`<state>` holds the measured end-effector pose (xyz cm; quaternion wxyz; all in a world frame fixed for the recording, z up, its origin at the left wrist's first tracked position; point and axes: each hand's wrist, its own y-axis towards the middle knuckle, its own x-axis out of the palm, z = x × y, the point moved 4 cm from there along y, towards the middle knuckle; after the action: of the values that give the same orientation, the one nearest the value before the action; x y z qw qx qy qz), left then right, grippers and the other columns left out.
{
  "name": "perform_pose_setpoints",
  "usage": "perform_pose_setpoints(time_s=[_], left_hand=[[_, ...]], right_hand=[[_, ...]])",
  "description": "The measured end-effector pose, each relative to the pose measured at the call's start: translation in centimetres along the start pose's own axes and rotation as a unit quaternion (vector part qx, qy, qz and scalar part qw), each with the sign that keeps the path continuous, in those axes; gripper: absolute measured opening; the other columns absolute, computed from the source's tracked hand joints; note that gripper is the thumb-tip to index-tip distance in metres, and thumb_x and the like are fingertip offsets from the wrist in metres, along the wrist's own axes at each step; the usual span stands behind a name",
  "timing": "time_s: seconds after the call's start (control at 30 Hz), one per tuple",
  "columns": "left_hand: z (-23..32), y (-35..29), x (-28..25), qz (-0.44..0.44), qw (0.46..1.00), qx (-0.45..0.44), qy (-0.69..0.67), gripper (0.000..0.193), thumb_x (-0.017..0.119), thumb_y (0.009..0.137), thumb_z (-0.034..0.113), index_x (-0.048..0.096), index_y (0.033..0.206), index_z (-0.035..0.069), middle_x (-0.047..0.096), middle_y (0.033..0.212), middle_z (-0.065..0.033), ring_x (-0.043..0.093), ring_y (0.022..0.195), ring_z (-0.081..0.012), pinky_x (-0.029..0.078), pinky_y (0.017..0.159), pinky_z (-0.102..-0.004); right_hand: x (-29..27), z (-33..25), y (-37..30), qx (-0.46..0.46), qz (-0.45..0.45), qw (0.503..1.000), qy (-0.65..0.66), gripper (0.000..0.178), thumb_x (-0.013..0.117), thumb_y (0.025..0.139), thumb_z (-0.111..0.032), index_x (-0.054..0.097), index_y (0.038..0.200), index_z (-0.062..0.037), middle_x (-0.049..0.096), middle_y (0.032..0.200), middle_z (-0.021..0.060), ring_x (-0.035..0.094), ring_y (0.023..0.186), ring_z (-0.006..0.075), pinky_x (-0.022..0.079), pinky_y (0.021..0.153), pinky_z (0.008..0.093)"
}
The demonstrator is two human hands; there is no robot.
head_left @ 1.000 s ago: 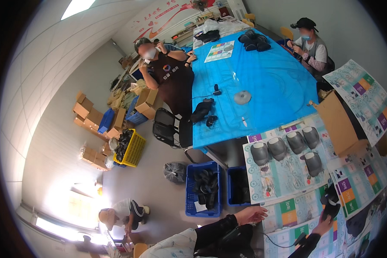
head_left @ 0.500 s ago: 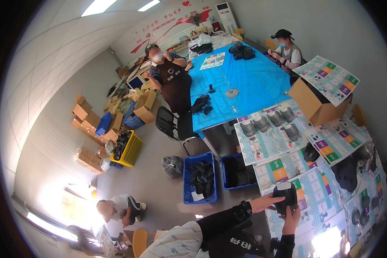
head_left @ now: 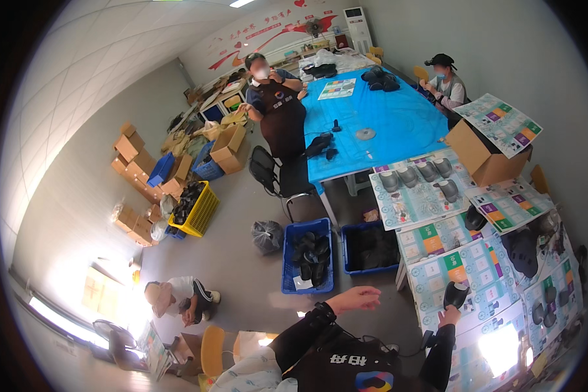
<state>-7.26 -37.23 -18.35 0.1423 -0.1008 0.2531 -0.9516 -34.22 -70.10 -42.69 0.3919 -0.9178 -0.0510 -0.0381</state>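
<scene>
My right hand (head_left: pixel 449 316) grips the lower end of a dark, rounded cup-shaped piece (head_left: pixel 455 295) with a pale rim, over the printed sheets on the right-hand table. My left hand (head_left: pixel 355 299) is off the piece, in the air left of that table, fingers stretched out with nothing in them. Farther up the table, several grey cup-shaped pieces (head_left: pixel 408 176) stand on a printed sheet (head_left: pixel 415 204). One more dark piece (head_left: pixel 475 218) sits nearer, beside a black cap-like item (head_left: pixel 521 253). More dark pieces (head_left: pixel 550 295) lie at the right.
Two blue crates (head_left: pixel 285 266) with dark pieces stand on the floor left of the table, by a black bag (head_left: pixel 266 236). Beyond are a blue-covered table (head_left: pixel 346 140), a black chair (head_left: pixel 268 171) and a cardboard box (head_left: pixel 482 157). Three other people are about the room.
My left hand has let go of the dark piece and moved left. The right hand keeps hold of it, slightly farther right. My view has shifted a little.
</scene>
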Motion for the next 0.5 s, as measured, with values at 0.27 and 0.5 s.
perform_pose_setpoints(time_s=[0.27,0.5], left_hand=[[-9.9,-10.4,-6.2,0.094,0.994,0.004,-0.058,0.046,0.061,0.104,0.039,0.059,0.140,0.011,0.071,0.120,-0.0034,0.066,0.103,-0.0127,0.051,0.090,-0.0289],[-13.3,-20.2,-11.3,0.183,0.979,0.051,-0.068,0.053,0.066,0.100,0.041,0.059,0.140,0.006,0.071,0.120,-0.0057,0.067,0.107,-0.0137,0.053,0.088,-0.0283]], right_hand=[[13.7,-7.5,-36.6,-0.115,-0.540,0.831,-0.063,0.082,0.058,0.084,0.002,0.032,0.162,-0.0095,0.050,0.147,0.0214,0.061,0.064,0.0131,0.043,0.051,0.0215],[22.1,-5.1,-63.1,-0.490,-0.625,0.307,-0.525,0.065,0.062,0.088,-0.005,0.053,0.150,-0.0241,0.038,0.157,0.0300,0.071,0.094,0.0414,0.059,0.069,0.0391]])
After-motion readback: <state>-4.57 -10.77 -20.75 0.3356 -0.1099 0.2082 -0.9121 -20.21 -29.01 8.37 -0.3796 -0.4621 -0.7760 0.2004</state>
